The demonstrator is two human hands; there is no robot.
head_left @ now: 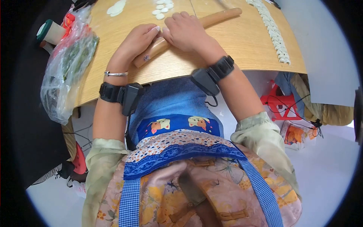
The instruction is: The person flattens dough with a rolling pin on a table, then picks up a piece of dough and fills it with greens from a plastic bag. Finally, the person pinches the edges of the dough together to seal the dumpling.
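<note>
A wooden rolling pin (221, 17) lies slantwise over the table, its near end at the lower left. My right hand (185, 32) is closed over the middle of it, knuckles up. Just left of that, my left hand (141, 39) is curled against the pin, with a bit of white at the thumb tip; what its fingers hold is hidden. Beyond my hands sit several small round dough pieces (160, 16). Flat dough wrappers (116, 7) are stacked farther left.
Folded dumplings (278, 39) form a long row along the right side of the wooden table (242, 49). A clear plastic bag with greens (68, 64) hangs over the left edge, near a green-and-white cylinder (51, 32). A red stool (281, 104) stands below right.
</note>
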